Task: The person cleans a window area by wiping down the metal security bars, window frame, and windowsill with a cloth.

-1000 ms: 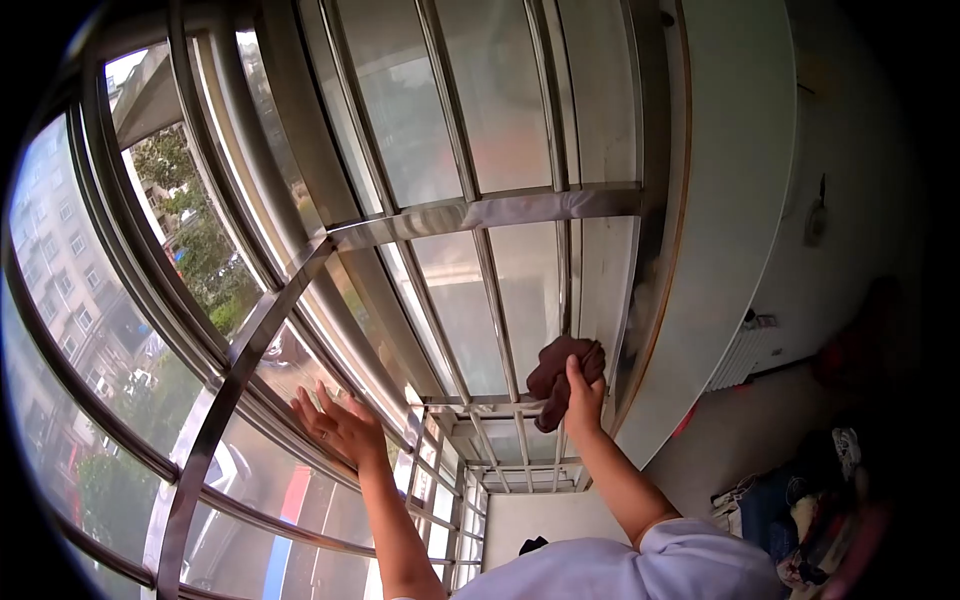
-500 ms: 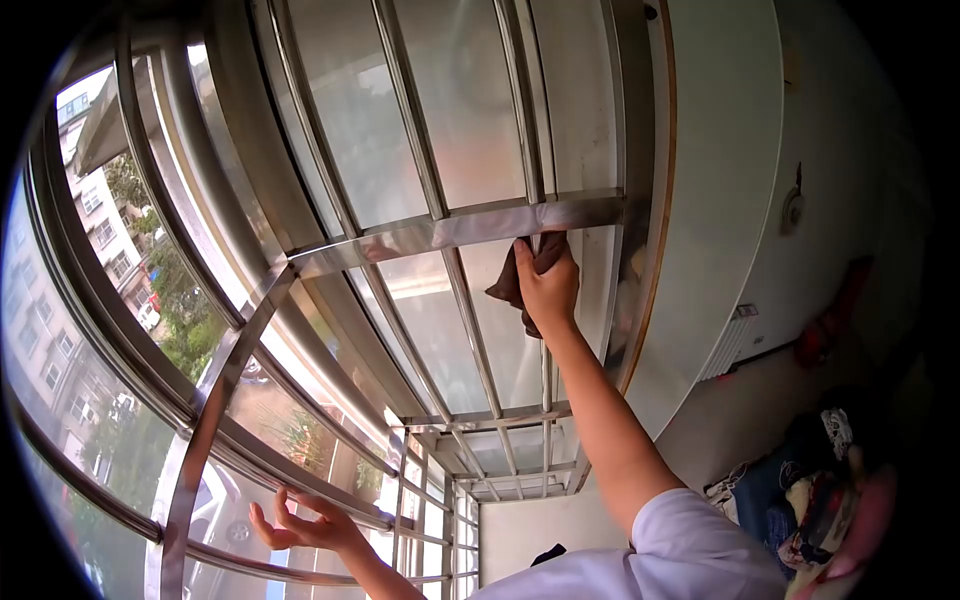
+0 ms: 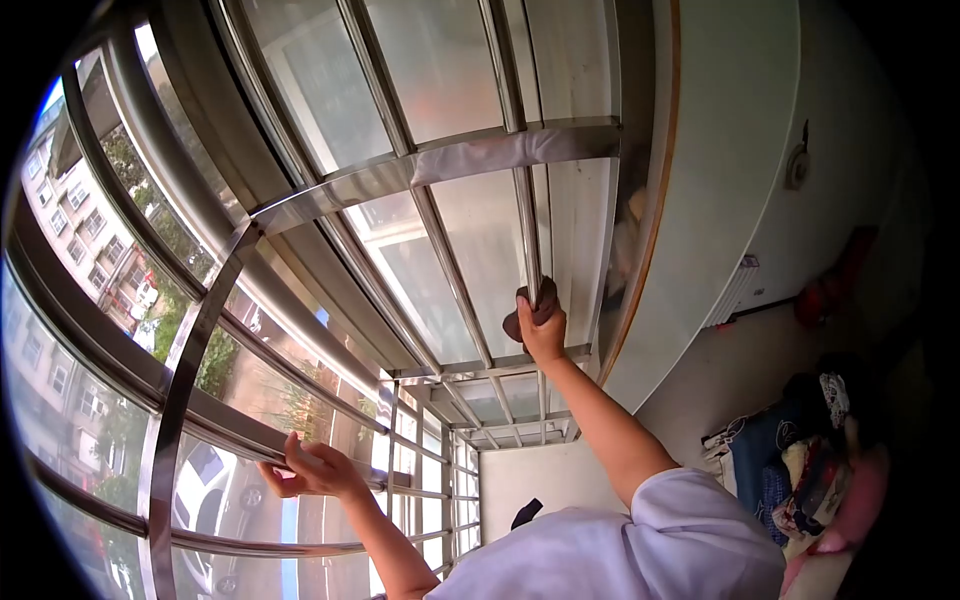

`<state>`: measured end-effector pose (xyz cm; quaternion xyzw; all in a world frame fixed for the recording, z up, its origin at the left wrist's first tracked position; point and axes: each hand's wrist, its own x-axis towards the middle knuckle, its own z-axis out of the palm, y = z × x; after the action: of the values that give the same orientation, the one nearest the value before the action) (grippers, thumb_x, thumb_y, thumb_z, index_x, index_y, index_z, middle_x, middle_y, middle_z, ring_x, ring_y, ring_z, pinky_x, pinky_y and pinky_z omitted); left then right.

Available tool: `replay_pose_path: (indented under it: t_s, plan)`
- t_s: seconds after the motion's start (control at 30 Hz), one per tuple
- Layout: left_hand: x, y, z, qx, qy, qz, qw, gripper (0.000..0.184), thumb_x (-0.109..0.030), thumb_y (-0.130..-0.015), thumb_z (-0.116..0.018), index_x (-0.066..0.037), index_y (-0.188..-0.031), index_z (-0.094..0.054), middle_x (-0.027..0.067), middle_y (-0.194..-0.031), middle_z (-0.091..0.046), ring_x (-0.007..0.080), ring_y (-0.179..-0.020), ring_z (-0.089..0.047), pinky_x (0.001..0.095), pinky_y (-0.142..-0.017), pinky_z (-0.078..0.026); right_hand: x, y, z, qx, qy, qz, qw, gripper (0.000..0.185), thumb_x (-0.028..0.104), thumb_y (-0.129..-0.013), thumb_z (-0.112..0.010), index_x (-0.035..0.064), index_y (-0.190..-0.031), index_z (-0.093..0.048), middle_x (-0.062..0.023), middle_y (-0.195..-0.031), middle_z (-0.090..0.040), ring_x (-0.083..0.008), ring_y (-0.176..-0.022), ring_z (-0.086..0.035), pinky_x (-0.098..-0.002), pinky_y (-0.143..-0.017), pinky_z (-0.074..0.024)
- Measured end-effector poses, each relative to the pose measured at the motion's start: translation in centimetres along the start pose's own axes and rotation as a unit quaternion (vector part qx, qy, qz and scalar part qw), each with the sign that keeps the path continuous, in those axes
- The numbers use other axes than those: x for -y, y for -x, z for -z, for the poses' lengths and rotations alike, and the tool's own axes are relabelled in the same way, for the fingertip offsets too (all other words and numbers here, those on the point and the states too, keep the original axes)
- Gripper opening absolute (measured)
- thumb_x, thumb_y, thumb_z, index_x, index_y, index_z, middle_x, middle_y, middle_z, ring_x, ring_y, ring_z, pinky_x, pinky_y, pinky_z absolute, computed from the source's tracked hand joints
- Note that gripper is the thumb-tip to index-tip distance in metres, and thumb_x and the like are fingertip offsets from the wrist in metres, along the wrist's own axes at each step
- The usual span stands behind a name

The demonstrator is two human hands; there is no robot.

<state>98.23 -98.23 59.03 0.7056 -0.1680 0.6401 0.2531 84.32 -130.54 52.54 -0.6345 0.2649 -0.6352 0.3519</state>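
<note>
My right hand (image 3: pixel 543 330) is closed on a dark brown cloth (image 3: pixel 530 308), which is wrapped around a vertical metal bar (image 3: pixel 525 215) of the window grille. That grip is low on the bar, above a lower crossbar (image 3: pixel 510 368). My left hand (image 3: pixel 315 470) is raised at the lower left beside the outer railing (image 3: pixel 235 425), its fingers apart and slightly curled, holding nothing. Whether its fingertips touch the railing cannot be made out. Frosted glass panes (image 3: pixel 480 240) stand behind the bars.
A wide flat crossbar (image 3: pixel 450 165) spans the grille above my right hand. To the right runs a pale wall panel (image 3: pixel 715 150). Piled clothes (image 3: pixel 800 470) lie at the lower right. Buildings (image 3: pixel 85 220) and a white car (image 3: pixel 205 480) show outside.
My right hand first rose with the cloth to just under the wide crossbar, then slid down the bar. My left hand has dropped lower beside the railing. The view has shifted.
</note>
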Motion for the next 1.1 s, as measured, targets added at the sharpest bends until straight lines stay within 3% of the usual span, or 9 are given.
replay_pose_path:
  t_s: [0.07, 0.33, 0.4, 0.47, 0.63, 0.77, 0.9, 1.0, 1.1]
  plan:
    - [0.4, 0.5, -0.1, 0.015, 0.005, 0.011, 1.000, 0.031, 0.007, -0.077, -0.042, -0.004, -0.101, -0.060, 0.0218, -0.127, -0.027, 0.0395, -0.119, -0.038, 0.0464, -0.092, -0.044, -2.6, 2.5, 0.6, 0.020, 0.012, -0.031, 0.999, 0.029, 0.019, -0.083, -0.065, 0.0035, -0.105, -0.056, -0.0146, -0.080, -0.065, -0.0324, -0.075, -0.065, -0.0365, -0.065, -0.0504]
    - [-0.1, 0.0, 0.3, 0.008, 0.066, 0.010, 0.998, 0.029, 0.005, -0.074, -0.044, -0.007, -0.088, -0.066, 0.0218, -0.128, -0.028, 0.0390, -0.126, -0.031, 0.0468, -0.099, -0.039, -6.4, 5.9, 2.4, 0.110, 0.117, -0.103, 0.982, 0.045, 0.029, -0.079, -0.067, 0.0010, -0.111, -0.051, -0.0218, -0.082, -0.063, -0.0425, -0.078, -0.060, -0.0434, -0.067, -0.0495]
    - [-0.4, -0.1, 1.1, 0.014, 0.080, 0.024, 0.996, 0.028, 0.005, -0.075, -0.045, -0.007, -0.088, -0.065, 0.0217, -0.128, -0.028, 0.0390, -0.126, -0.030, 0.0458, -0.099, -0.039, -5.7, 6.1, 4.1, 0.130, 0.089, -0.077, 0.984, 0.039, 0.028, -0.083, -0.065, 0.0015, -0.107, -0.052, -0.0167, -0.079, -0.064, -0.0360, -0.073, -0.063, -0.0412, -0.066, -0.0496]
    - [-1.0, -0.4, 2.5, 0.067, 0.040, 0.029, 0.997, 0.024, 0.003, -0.076, -0.046, -0.007, -0.089, -0.065, 0.0223, -0.129, -0.028, 0.0385, -0.125, -0.031, 0.0463, -0.099, -0.036, -3.7, 6.2, 6.3, 0.140, -0.169, -0.358, 0.907, 0.033, 0.024, -0.088, -0.062, 0.0040, -0.113, -0.054, -0.0059, -0.094, -0.063, -0.0202, -0.086, -0.061, -0.0337, -0.075, -0.0476]
    - [-3.6, 3.0, 5.9, 0.137, 0.195, 0.013, 0.971, 0.015, -0.004, -0.080, -0.055, -0.007, -0.093, -0.062, 0.0166, -0.123, -0.044, 0.0309, -0.113, -0.040, 0.0430, -0.093, -0.033, 4.3, 7.3, 10.6, 0.191, -0.491, -0.481, 0.700, 0.050, 0.037, -0.094, -0.047, 0.0058, -0.132, -0.042, -0.0092, -0.132, -0.048, -0.0249, -0.123, -0.043, -0.0408, -0.104, -0.0335]
    - [-7.1, 4.6, 6.3, 0.383, 0.431, 0.140, 0.805, 0.036, -0.008, -0.079, -0.064, -0.006, -0.114, -0.055, 0.0121, -0.113, -0.054, 0.0291, -0.107, -0.048, 0.0385, -0.095, -0.035, 6.8, 8.6, 9.8, 0.236, -0.509, -0.510, 0.653, 0.052, 0.035, -0.091, -0.051, 0.0046, -0.133, -0.042, -0.0105, -0.133, -0.048, -0.0254, -0.123, -0.044, -0.0409, -0.104, -0.0341]
    - [-7.6, 7.2, 6.3, 0.533, 0.552, 0.357, 0.533, 0.079, -0.038, -0.079, -0.070, -0.008, -0.140, -0.030, 0.0154, -0.141, -0.036, 0.0297, -0.132, -0.033, 0.0463, -0.104, -0.029, 8.3, 10.0, 8.5, 0.315, -0.503, -0.540, 0.597, 0.052, 0.030, -0.087, -0.050, 0.0025, -0.131, -0.044, -0.0127, -0.128, -0.053, -0.0269, -0.117, -0.050, -0.0403, -0.102, -0.0378]
    - [-7.6, 6.5, 7.9, 0.546, 0.586, 0.390, 0.454, 0.094, -0.038, -0.074, -0.076, -0.004, -0.143, -0.022, 0.0188, -0.140, -0.034, 0.0272, -0.129, -0.036, 0.0402, -0.103, -0.034, 9.0, 11.2, 6.9, 0.414, -0.488, -0.566, 0.520, 0.048, 0.025, -0.087, -0.048, 0.0000, -0.128, -0.046, -0.0137, -0.119, -0.058, -0.0252, -0.110, -0.056, -0.0389, -0.098, -0.0418]
    - [-6.4, 8.1, 8.8, 0.544, 0.583, 0.407, 0.446, 0.082, -0.025, -0.075, -0.078, 0.000, -0.137, -0.029, 0.0133, -0.127, -0.047, 0.0196, -0.114, -0.049, 0.0322, -0.096, -0.040, 9.8, 12.3, 4.8, 0.494, -0.432, -0.538, 0.529, 0.045, 0.022, -0.088, -0.047, -0.0006, -0.126, -0.047, -0.0114, -0.118, -0.057, -0.0213, -0.107, -0.056, -0.0339, -0.096, -0.0416]
